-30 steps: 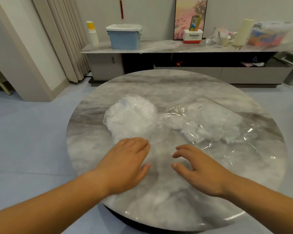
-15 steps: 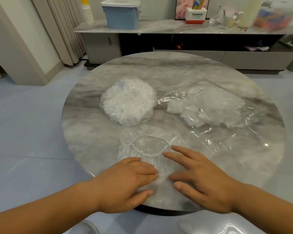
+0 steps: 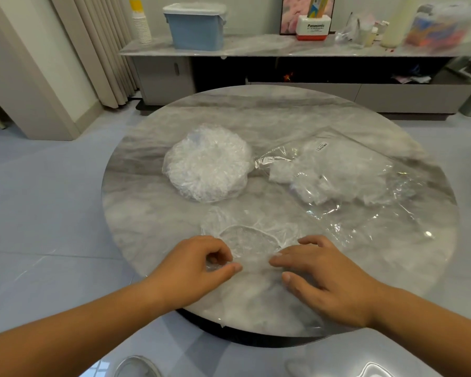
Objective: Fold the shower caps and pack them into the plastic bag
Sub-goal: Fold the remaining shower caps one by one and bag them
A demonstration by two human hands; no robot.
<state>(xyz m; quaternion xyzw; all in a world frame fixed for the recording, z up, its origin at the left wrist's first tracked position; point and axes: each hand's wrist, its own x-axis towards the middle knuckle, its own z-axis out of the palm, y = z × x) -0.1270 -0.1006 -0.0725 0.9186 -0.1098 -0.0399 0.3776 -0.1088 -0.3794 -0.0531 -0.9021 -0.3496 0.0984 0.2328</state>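
light: bright, even | glare: plastic bag (image 3: 337, 227), floor (image 3: 375, 369) | blur: top-right shelf clutter (image 3: 443, 28) | edges: wide-angle bowing

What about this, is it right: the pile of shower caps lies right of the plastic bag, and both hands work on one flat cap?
Not quite. In the head view the pile of shower caps lies left of the plastic bag, not right of it. The rest holds: the left hand and the right hand work on one flat cap.
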